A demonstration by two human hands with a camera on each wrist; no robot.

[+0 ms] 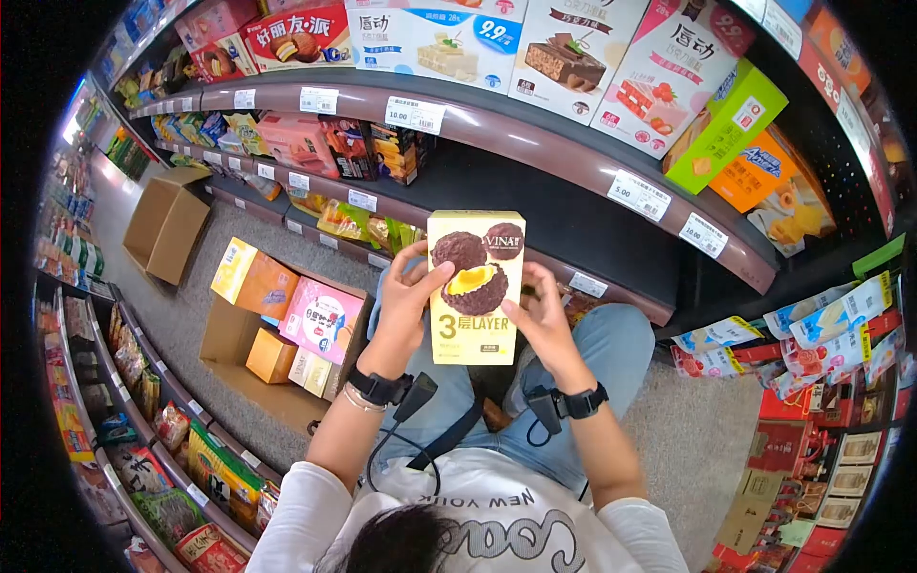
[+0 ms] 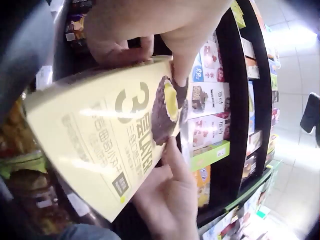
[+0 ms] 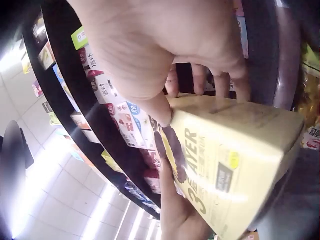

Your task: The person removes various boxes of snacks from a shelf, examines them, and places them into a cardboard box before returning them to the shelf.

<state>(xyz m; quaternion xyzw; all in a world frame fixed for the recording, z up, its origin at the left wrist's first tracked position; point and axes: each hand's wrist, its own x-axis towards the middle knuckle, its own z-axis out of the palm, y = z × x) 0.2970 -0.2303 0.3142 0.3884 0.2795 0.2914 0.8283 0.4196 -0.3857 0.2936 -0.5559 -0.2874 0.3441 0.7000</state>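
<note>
A pale yellow box with chocolate pies on its front is held upright between both hands, above the lap. The left hand grips its left side, thumb on the front face. On the opposite side the right hand pinches the edge, thumb at the front. In the left wrist view the same box tilts below the left hand. The right wrist view has the right hand with its thumb on the box and fingers behind it.
An open cardboard carton with several packages stands on the floor at the left, another brown carton behind it. Shelves of boxed snacks curve across the front, with a dark bare shelf stretch beyond the box. Hanging packets are at the right.
</note>
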